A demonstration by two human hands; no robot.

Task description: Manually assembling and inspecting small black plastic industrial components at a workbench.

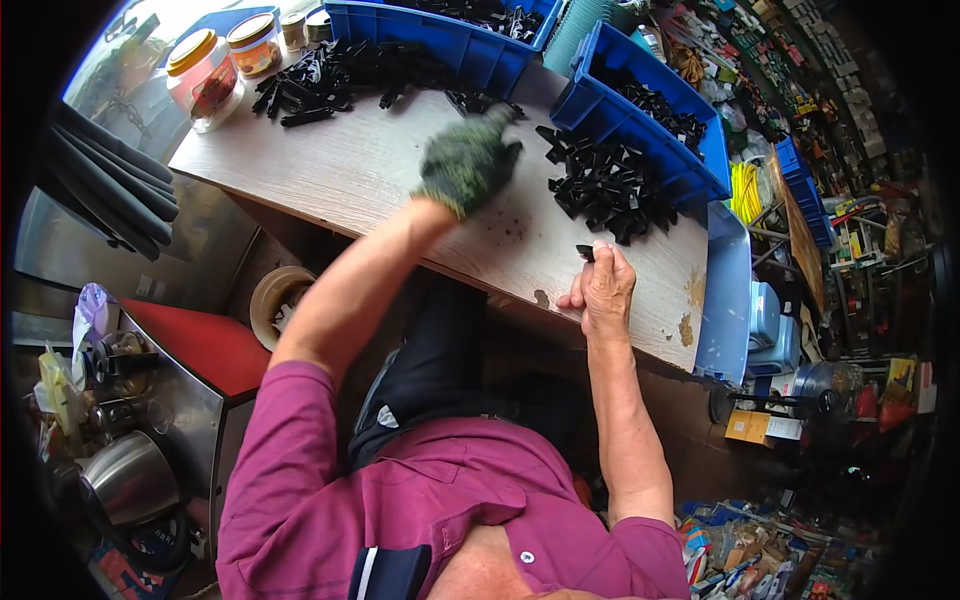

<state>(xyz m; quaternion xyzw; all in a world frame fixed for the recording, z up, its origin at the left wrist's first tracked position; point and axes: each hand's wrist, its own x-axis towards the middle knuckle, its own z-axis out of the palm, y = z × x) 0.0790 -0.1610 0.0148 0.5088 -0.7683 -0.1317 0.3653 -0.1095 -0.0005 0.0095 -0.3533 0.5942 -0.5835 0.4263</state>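
Note:
My left hand (465,168), in a dark green work glove, is stretched out over the wooden table (370,175). It is smeared by motion, its fingertips close to a few black plastic pieces (470,101) at the far side. A long heap of slim black plastic parts (345,75) lies at the far left. Bare and near the table's front edge, my right hand (610,290) pinches a small black plastic piece (586,253) between thumb and finger. Just beyond it spreads a pile of short black plastic parts (610,185).
Two blue bins, one at the back (430,45) and one at the right (640,148), hold more black parts. Lidded jars (200,85) stand at the far left corner. A light blue tub (722,300) adjoins the right edge. A red-topped cabinet (190,345) is at my left.

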